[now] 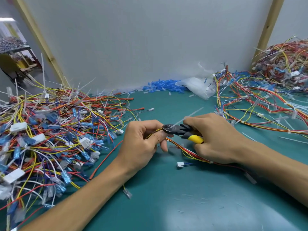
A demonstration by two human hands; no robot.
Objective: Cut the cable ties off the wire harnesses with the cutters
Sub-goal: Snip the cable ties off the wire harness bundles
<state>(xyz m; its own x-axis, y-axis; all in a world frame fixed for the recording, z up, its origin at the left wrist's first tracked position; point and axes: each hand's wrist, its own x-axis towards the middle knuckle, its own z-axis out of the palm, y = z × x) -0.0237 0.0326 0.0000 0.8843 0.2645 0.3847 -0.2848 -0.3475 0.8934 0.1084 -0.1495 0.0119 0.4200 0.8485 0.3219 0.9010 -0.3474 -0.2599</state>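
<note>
1. Cutters (180,130): we see a dark head and yellow handles, just right of the mat's centre. The head points to nine o'clock and sits against a white cable tie (193,113), whose tail sticks out toward two o'clock. We cannot tell whether the blades have closed.
2. Right hand (215,139): fingers are curled round the cutters' handles, gripping them.
3. Left hand (141,142): thumb and fingers pinch the wire harness (186,151) right beside the cutter head, touching it.
4. The harness, red and yellow wires, runs from the left hand toward four o'clock, under the right hand.
5. A small white connector (180,164) lies on the green mat (183,202) at six o'clock from the cutters, near them.
6. At nine o'clock there is a big tangled pile (50,130) of harnesses with ties sticking up.
7. At two to three o'clock looser harnesses (260,107) are spread out, with a taller heap (286,64) behind.
8. At twelve o'clock, against the grey panel (150,39), are blue sleeves (163,87) and a clear plastic bag (198,87).
</note>
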